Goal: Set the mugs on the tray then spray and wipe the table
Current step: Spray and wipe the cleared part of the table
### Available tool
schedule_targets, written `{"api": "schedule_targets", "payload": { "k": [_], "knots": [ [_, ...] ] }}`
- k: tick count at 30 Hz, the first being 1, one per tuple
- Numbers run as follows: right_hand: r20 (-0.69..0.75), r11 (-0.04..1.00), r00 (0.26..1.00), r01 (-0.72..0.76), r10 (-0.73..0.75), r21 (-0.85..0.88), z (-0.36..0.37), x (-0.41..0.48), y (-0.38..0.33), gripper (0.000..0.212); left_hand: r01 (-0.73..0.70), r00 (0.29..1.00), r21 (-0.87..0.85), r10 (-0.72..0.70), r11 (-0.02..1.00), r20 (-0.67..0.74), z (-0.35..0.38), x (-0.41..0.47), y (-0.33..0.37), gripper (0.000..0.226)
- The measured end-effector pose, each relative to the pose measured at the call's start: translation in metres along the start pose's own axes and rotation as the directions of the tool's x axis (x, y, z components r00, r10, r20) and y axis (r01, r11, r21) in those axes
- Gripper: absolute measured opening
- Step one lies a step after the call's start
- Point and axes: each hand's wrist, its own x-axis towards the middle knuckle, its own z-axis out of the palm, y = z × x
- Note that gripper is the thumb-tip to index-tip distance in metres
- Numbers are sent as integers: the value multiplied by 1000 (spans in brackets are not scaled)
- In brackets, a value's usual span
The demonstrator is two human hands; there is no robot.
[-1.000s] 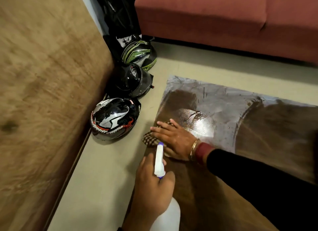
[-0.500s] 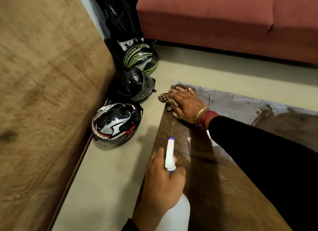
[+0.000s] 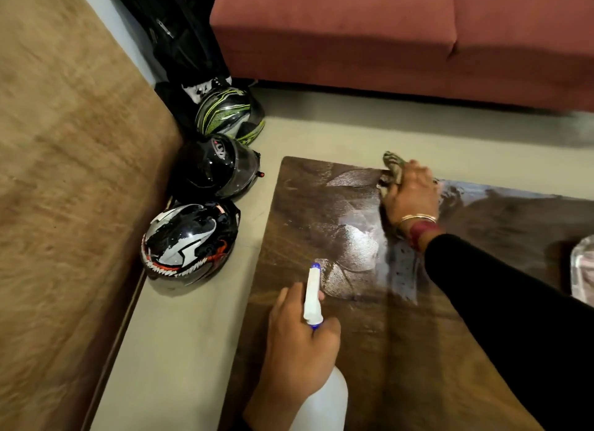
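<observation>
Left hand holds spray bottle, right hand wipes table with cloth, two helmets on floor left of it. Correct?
Not quite. The head view shows three helmets on the floor, not two: a white-patterned helmet, a black helmet and a green-striped helmet. The rest holds: left hand holds the spray bottle, right hand wipes the table with the cloth.
</observation>
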Motion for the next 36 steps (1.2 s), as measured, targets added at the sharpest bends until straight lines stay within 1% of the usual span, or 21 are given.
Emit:
{"api": "schedule_targets", "payload": {
  "k": [2, 4, 5, 6, 8, 9, 11, 13, 14, 15, 17, 19, 21, 23, 25, 27, 29, 31, 33, 34, 36],
  "knots": [
    [-26, 987, 987, -159, 159, 31, -12, 0, 32, 69, -26, 1000, -23, 26, 999, 1, 3, -2, 5, 24],
    [-12, 972, 973, -231, 232, 37, -13, -4, 26, 68, -35, 999, -25, 35, 999, -6, 7, -3, 8, 17],
    [-2, 972, 972, -234, 234, 28, -11, -7, 11, 68, -41, 999, -23, 40, 999, -10, 11, -3, 8, 17],
    [10, 981, 981, -195, 195, 11, -6, -10, -7, 68, -48, 999, -30, 48, 998, -11, 13, -4, 9, 18],
    [58, 1000, 998, -13, 14, -17, 3, -19, -45, 66, -75, 997, -33, 75, 997, -17, 16, -4, 10, 21],
    [86, 997, 993, 79, -77, -24, 8, -24, -61, 65, -69, 998, -28, 69, 997, -15, 17, -3, 10, 25],
    [140, 984, 975, 176, -172, -14, 8, -27, -67, 64, -57, 998, 2, 57, 998, 3, 22, -1, 11, 29],
    [164, 974, 962, 226, -219, -22, -1, -25, -44, 65, -80, 997, -7, 79, 997, -11, 24, -6, 15, 21],
    [146, 977, 970, 205, -195, -56, -9, -19, -20, 66, -98, 995, -19, 97, 995, -17, 27, -8, 18, 18],
    [116, 987, 984, 143, -134, -72, -19, -11, 8, 66, -107, 994, -23, 107, 994, -12, 30, -10, 19, 18],
    [21, 999, 998, -52, 52, -16, -41, 5, 78, 67, -101, 994, -18, 101, 995, 35, 36, -13, 23, 23],
    [-69, 971, 968, -237, 239, 46, -60, 16, 143, 72, -122, 990, -20, 123, 992, 64, 41, -13, 22, 20],
    [-69, 926, 924, -373, 377, 57, -63, 17, 170, 79, -133, 989, -4, 133, 991, 71, 45, -13, 18, 20],
    [-55, 912, 911, -407, 410, 52, -55, 10, 162, 83, -113, 993, -7, 113, 994, 42, 49, -16, 16, 20],
    [-39, 947, 947, -318, 319, 34, -44, -2, 132, 85, -98, 995, -12, 98, 995, 10, 52, -19, 15, 19],
    [1, 980, 981, -196, 196, 23, -30, -19, 90, 80, -106, 994, -18, 107, 994, 8, 54, -21, 18, 19],
    [78, 1000, 997, -15, 16, -19, -8, -48, 34, 75, -116, 993, -7, 116, 993, 20, 53, -22, 21, 21],
    [169, 976, 962, 217, -214, 0, 17, -87, -28, 78, -108, 994, -1, 108, 994, 13, 52, -23, 21, 23],
    [244, 906, 879, 423, -409, -7, 38, -124, -68, 77, -97, 995, -3, 97, 995, -19, 52, -26, 22, 19],
    [252, 878, 850, 478, -463, -1, 44, -136, -76, 76, -92, 995, -5, 92, 996, -28, 51, -26, 23, 18],
    [250, 870, 837, 491, -487, 48, 42, -142, -69, 74, -97, 995, 3, 97, 995, -5, 51, -29, 26, 20]
  ]
}}
